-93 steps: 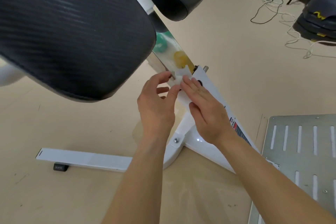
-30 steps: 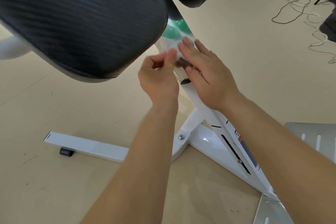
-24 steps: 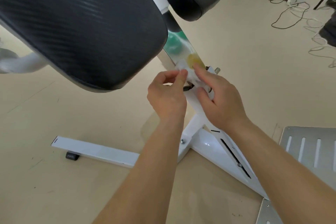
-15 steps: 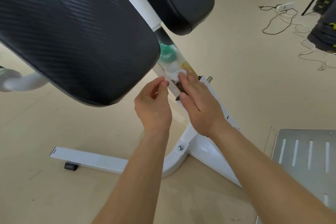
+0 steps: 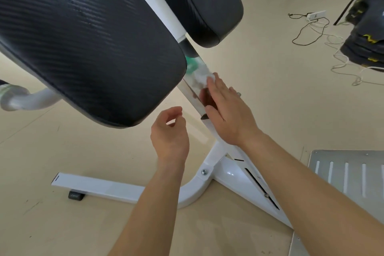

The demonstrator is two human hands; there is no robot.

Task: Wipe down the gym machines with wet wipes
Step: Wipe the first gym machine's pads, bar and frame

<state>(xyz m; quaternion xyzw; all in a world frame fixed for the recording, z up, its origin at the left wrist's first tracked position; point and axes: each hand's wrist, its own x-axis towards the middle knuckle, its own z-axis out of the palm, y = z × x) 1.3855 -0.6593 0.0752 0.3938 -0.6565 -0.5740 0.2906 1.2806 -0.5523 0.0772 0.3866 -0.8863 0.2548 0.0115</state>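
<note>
Head view is showing the left hand (image 5: 170,135) hanging loosely curled, grasping nothing, just beside the slanted chrome post (image 5: 190,89). The right hand (image 5: 226,114) is pressing the wet wipe (image 5: 202,78) under straight fingers against that post, whose long axis is rising up-left toward the black pads (image 5: 83,37). Wiping is underway; the next stroke is probably needing to follow that slant.

Wipe (image 5: 210,76) mostly beneath right hand (image 5: 227,116); black pad (image 5: 83,37) past left edge
</note>
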